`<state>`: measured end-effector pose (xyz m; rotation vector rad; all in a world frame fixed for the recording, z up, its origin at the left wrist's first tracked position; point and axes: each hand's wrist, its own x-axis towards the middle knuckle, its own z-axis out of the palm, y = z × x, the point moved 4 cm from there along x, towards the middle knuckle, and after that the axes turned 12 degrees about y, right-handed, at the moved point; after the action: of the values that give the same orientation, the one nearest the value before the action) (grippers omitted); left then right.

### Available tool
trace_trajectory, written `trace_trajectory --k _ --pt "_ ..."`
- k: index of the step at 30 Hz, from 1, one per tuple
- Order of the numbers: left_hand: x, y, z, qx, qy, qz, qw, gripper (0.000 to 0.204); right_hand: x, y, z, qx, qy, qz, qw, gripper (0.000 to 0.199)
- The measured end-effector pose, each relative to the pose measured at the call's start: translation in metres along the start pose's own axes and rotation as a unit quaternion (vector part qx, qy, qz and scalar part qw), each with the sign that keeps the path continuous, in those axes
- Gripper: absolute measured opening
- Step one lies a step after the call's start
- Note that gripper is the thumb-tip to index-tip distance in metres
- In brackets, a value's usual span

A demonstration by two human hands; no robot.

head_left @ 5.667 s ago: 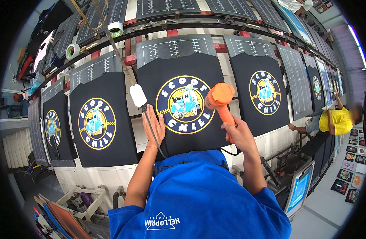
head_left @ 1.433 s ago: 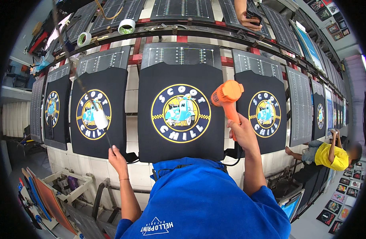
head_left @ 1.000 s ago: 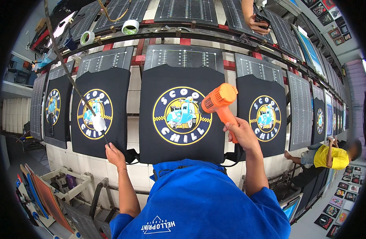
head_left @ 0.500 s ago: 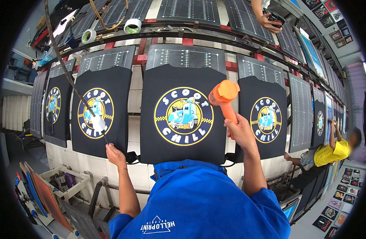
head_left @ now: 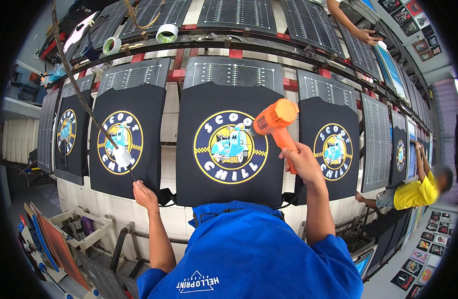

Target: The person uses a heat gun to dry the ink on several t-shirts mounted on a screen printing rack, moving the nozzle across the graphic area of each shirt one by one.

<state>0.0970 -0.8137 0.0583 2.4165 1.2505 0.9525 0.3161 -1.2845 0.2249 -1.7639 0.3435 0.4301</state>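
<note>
The right hand (head_left: 302, 162) was wrapped tight round the handle of the orange heat gun (head_left: 274, 119), its nozzle aimed at the round scooter print (head_left: 232, 147) on the middle black shirt (head_left: 229, 144). The left hand (head_left: 145, 192) rested loosely curled at the pallet's lower left edge, gripping nothing I could make out. Best, I'd judge, to sweep the nozzle evenly, off the fabric, never lingering.

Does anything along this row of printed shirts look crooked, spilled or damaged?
Nothing stands out. The black shirts with round yellow-and-blue prints lie flat on their boards. The right hand aims an orange heat gun at the middle print; the left hand rests at the neighbouring shirt's lower edge.
</note>
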Motion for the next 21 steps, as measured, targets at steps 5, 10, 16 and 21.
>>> trace_trajectory --k 5,10,16,21 --pt "0.0002 0.0006 0.0015 -0.001 0.0 0.001 1.0 0.046 -0.0001 -0.0028 0.0057 -0.02 0.036 -0.015 0.999 0.03" --pt "-0.0003 -0.0029 0.0012 -0.003 0.002 0.0 1.0 0.045 -0.0006 -0.0003 0.0042 0.026 0.002 0.012 1.0 0.031" --pt "0.0003 0.0015 0.0012 0.001 0.005 0.003 1.0 0.044 0.0025 0.0012 0.0061 -0.02 0.017 -0.01 1.0 0.032" --pt "0.0012 0.0011 0.001 -0.002 0.008 0.007 1.0 0.045 0.0071 -0.0022 0.0061 0.029 0.015 -0.01 0.999 0.032"
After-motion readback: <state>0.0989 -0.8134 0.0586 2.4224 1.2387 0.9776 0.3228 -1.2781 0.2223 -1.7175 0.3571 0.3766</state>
